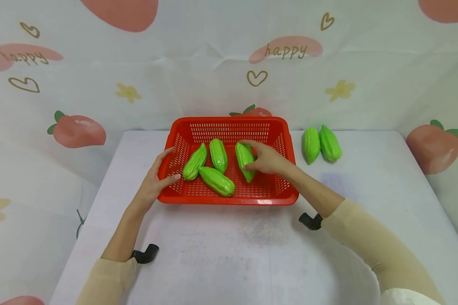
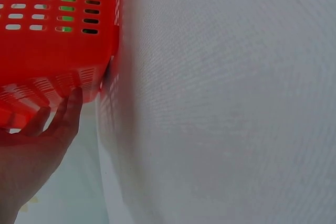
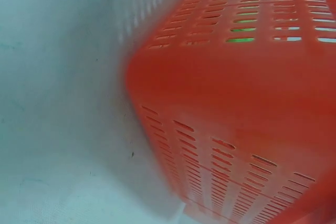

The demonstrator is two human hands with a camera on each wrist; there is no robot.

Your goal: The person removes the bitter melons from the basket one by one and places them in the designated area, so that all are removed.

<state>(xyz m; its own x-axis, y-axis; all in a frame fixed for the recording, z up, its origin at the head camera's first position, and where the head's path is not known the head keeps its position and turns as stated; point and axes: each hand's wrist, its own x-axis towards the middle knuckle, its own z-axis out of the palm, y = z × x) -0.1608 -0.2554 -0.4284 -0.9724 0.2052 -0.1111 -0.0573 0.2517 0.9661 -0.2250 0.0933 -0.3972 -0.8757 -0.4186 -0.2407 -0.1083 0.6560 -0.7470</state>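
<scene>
Gripping the green gourd (image 1: 244,156) inside the red basket (image 1: 229,201), our right hand (image 1: 267,160) has its fingers curled over the far end and its thumb on the near right side. We cannot tell whether the gourd rests on the basket floor or is slightly raised. Our left hand (image 1: 154,178) has its thumb and fingers spread wide at the basket's left rim, fingertips touching the wall from outside in the left wrist view.

We judge the gourd to be fairly light and firm, easy for one hand. Its glossy skin may slip, so we would hold it around the thick middle, fingers across the ridges, rather than pinch the tapered tip; a hard squeeze could mark it if it is fresh. The basket looks like thin, light plastic that might slide or flex, so a hand on its rim helps.

Beside the held one lie the left gourd (image 1: 195,163), the middle gourd (image 1: 218,156) and the near gourd (image 1: 216,181); two more gourds (image 1: 311,145) sit right of the basket on the counter (image 1: 229,254).
</scene>
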